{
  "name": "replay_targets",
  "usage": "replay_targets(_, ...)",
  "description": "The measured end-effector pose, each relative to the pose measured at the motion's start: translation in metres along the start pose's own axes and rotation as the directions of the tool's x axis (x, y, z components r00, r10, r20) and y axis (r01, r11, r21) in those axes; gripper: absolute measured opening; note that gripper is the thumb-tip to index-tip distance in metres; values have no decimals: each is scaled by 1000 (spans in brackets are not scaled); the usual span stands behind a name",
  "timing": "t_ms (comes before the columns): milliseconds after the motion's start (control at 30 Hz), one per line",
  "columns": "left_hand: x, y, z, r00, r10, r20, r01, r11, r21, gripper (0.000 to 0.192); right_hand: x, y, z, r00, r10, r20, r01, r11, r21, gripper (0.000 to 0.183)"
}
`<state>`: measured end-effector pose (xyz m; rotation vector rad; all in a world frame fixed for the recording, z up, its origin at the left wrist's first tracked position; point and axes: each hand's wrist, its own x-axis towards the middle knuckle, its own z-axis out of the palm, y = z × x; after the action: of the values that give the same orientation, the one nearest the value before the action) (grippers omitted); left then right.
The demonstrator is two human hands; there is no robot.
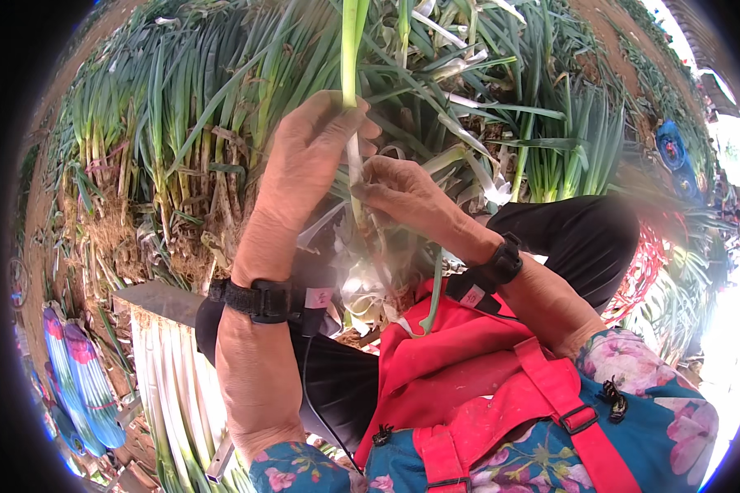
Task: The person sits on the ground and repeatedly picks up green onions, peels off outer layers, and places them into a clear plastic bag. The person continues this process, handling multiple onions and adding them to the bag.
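Observation:
A single long green onion (349,55) stands upright before me, its green leaves running past the top edge of the picture. My left hand (311,151) is closed around its pale stalk. Lower down, my right hand (407,194) pinches the stalk, or an outer layer of it, between thumb and fingers; which of the two I cannot tell. Below the hands the onion's lower end is blurred. Discarded white and pale skins (364,296) lie beneath, between my knees. A cut green leaf (433,296) rests against my red apron (456,363).
Unpeeled green onions with brown roots (160,148) stand massed at the left. Peeled white stalks (176,376) lie by a metal plate (160,301). Blue-wrapped bundles (92,388) are farther left. Loose leaves (462,74) cover the ground ahead, with red twine (641,274) at the right.

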<state>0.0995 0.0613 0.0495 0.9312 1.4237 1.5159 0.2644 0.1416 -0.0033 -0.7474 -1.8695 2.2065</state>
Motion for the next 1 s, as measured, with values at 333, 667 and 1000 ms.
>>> replay_targets(333, 1, -2, 6, 999, 2, -47, -3, 1000, -6, 25, 1, 5, 1, 994, -91, -62, 84, 990, -109, 13)
replay_targets(667, 0, 0, 5, 995, 0, -96, -1, 1000, -17, 27, 2, 3, 3, 999, 51, 10, -51, 996, 71, 19)
replay_targets(1000, 0, 1, 7, 994, -8, -113, 6, 1000, -18, 23, 1, 7, 5, 998, -57, -8, 57, 998, -6, 10)
